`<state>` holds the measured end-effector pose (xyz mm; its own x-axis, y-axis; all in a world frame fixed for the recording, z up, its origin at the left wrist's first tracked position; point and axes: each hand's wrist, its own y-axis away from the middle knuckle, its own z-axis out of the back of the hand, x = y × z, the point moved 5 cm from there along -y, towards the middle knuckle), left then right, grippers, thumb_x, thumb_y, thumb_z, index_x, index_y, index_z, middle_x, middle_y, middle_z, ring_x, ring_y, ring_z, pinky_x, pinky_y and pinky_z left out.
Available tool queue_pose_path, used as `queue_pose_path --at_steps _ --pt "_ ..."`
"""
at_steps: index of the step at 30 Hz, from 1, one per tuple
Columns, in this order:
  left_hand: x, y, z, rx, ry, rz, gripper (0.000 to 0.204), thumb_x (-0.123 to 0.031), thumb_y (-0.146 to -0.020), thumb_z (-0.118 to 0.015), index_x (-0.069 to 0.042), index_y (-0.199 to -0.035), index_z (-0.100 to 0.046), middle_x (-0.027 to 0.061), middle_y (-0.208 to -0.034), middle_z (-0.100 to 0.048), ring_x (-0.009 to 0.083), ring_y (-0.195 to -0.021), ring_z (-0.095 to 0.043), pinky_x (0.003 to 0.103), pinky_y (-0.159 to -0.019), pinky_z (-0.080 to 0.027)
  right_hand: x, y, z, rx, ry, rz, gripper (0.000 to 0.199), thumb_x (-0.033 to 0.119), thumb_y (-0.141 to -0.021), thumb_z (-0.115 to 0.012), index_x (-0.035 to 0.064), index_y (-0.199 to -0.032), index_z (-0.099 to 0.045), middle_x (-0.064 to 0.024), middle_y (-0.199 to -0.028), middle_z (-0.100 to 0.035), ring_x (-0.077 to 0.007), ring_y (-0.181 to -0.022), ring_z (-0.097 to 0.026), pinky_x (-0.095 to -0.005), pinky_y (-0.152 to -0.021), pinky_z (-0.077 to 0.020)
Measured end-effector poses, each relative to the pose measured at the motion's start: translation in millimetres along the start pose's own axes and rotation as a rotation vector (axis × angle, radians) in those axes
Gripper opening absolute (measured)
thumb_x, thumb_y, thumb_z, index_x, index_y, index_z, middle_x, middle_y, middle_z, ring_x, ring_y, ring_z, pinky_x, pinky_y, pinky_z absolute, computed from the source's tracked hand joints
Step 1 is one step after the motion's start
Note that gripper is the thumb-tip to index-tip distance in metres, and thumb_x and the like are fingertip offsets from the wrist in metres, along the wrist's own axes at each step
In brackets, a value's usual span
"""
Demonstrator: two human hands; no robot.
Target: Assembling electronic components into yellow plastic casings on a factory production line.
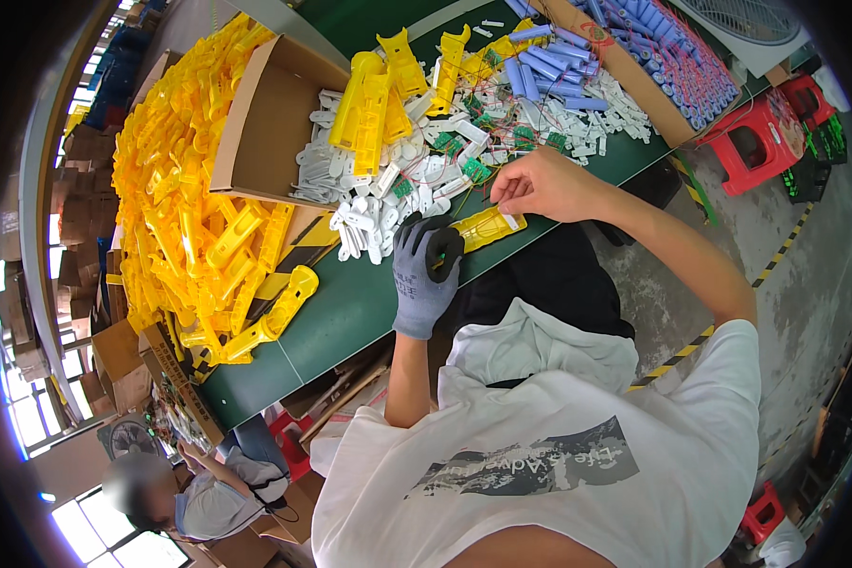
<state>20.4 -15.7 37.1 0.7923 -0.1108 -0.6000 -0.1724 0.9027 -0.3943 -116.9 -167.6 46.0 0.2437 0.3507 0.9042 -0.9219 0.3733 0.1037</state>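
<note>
My left hand [418, 276], in a grey-blue knit glove with dark fingertips, is closed on one end of a yellow plastic housing [488, 228] at the table's near edge. A small white piece shows at the housing's right end. Just above that end is my bare right hand [549, 186], its thumb and fingertips pinched together. Whatever those fingers hold, if anything, is too small to make out. Right beyond the housing lie small green circuit boards [476, 170] with thin wires, among loose white plastic parts [362, 225].
A big heap of yellow housings [194, 218] covers the table's left, beside a tipped cardboard box [270, 123]. More yellow housings [374, 104] rest on the white parts. Purple cylindrical cells [549, 71] lie at the back; others fill a box [634, 80]. Red stools [755, 142] stand right. Another person [222, 497] sits lower left.
</note>
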Motion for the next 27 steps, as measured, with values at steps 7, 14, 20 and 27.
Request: queue_pose_path --at_steps 7,14,20,27 --pt "0 -1 0 -0.014 0.011 0.036 0.02 -0.004 -0.069 -0.067 -0.007 -0.087 -0.059 0.0119 -0.097 -0.062 0.0334 -0.092 -0.055 0.043 -0.085 -0.041 -15 3 3 -0.106 -0.115 -0.045 0.016 0.007 -0.079 -0.069 -0.0039 -0.09 -0.067 -0.0072 -0.079 -0.068 -0.0101 -0.073 -0.063 -0.0234 -0.07 -0.0513" --pt "-1 -1 2 -0.025 0.018 0.006 0.02 -0.004 -0.069 -0.068 -0.007 -0.086 -0.059 0.0118 -0.095 -0.062 0.0334 -0.09 -0.055 0.043 -0.085 -0.042 -13 -1 4 -0.087 -0.031 -0.074 0.014 0.005 -0.076 -0.071 -0.0034 -0.085 -0.065 -0.0068 -0.076 -0.067 -0.0104 -0.071 -0.064 -0.0235 -0.067 -0.0509" --pt "-3 1 1 -0.057 -0.03 0.021 0.016 -0.002 -0.069 -0.068 -0.006 -0.083 -0.061 0.012 -0.088 -0.062 0.0326 -0.086 -0.057 0.04 -0.077 -0.045 -16 3 2 -0.061 -0.024 -0.113 0.012 0.004 -0.073 -0.07 -0.0018 -0.082 -0.067 -0.0067 -0.073 -0.068 -0.0118 -0.069 -0.065 -0.0236 -0.067 -0.0508" --pt "-3 -5 4 -0.056 0.01 0.016 0.02 -0.006 -0.069 -0.069 -0.007 -0.086 -0.06 0.0104 -0.094 -0.062 0.0334 -0.093 -0.056 0.043 -0.086 -0.043 -25 8 11 -0.052 -0.086 -0.14 0.013 0.005 -0.078 -0.072 -0.0014 -0.088 -0.069 -0.0037 -0.075 -0.067 -0.0057 -0.068 -0.059 -0.0208 -0.065 -0.0477"
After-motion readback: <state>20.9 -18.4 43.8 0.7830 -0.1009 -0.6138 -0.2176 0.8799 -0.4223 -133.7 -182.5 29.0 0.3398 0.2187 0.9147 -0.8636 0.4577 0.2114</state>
